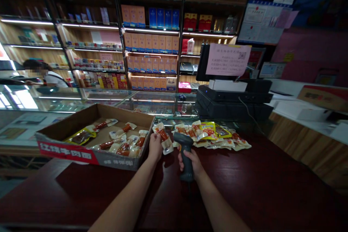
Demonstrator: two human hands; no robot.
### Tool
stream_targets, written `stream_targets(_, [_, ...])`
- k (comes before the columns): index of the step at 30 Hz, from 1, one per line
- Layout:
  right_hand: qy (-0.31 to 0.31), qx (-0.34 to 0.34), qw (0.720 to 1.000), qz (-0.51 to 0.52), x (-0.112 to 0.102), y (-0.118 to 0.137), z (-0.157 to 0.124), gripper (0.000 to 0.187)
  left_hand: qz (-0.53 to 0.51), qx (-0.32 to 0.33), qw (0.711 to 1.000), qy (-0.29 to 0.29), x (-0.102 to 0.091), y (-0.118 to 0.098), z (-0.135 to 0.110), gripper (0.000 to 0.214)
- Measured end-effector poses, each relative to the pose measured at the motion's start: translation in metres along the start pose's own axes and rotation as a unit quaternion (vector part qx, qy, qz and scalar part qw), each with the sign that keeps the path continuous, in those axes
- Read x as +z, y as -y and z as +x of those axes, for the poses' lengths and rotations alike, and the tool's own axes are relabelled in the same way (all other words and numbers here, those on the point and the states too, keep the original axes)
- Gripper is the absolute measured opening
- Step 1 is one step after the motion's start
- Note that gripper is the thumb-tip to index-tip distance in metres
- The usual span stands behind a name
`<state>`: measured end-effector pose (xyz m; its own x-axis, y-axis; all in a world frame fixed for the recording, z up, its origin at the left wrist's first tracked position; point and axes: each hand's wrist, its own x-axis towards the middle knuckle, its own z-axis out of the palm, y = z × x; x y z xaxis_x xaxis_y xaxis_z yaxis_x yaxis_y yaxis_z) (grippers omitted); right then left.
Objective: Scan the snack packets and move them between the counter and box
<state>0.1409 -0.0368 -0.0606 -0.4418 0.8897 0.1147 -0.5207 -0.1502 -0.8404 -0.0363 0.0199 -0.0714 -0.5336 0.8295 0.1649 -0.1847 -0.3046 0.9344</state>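
My left hand [154, 147] is closed on a clear snack packet [163, 136] with a reddish sausage inside, held up just right of the cardboard box [81, 152]. My right hand [191, 161] grips a dark handheld barcode scanner [185, 152] by its handle, its head close beside the packet. The box holds several similar packets [122, 145]. A pile of scanned-looking snack packets [212, 136], some yellow, lies on the dark red counter [258, 188] beyond the scanner.
A black cash register with a screen and a pink notice [228, 79] stands behind the pile. Glass display cases [81, 98] and lit shelves of boxed goods [152, 43] fill the back. Another person [43, 74] is at far left.
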Motion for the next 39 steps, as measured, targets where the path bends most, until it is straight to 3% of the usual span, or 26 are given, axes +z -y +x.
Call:
stream_targets(4, [-0.006,0.041,0.999,-0.034,-0.001,-0.001,0.003,0.043,-0.036,-0.030,0.999,-0.010,-0.011,0.028,0.004,0.036])
stream_targets(10, [-0.006,0.184,0.967,-0.178,0.000,0.003,0.001,0.043,-0.019,-0.006,1.000,-0.014,-0.022,0.042,0.018,0.038])
stream_targets(18, [-0.001,0.227,0.947,-0.228,-0.001,0.010,-0.002,0.038,-0.026,-0.001,1.000,-0.012,-0.020,0.050,0.019,0.036])
stream_targets(24, [-0.006,0.230,0.944,-0.236,0.000,0.010,-0.002,0.034,-0.023,-0.004,1.000,-0.009,-0.020,0.046,0.017,0.036])
stream_targets(32, [0.010,0.213,0.953,-0.215,-0.005,0.011,0.000,0.031,-0.063,-0.069,0.996,-0.010,-0.015,0.033,0.008,0.027])
stream_targets(39, [-0.031,0.181,0.962,-0.204,-0.002,0.008,0.001,0.037,-0.026,-0.020,0.999,-0.017,-0.017,0.033,0.009,0.033])
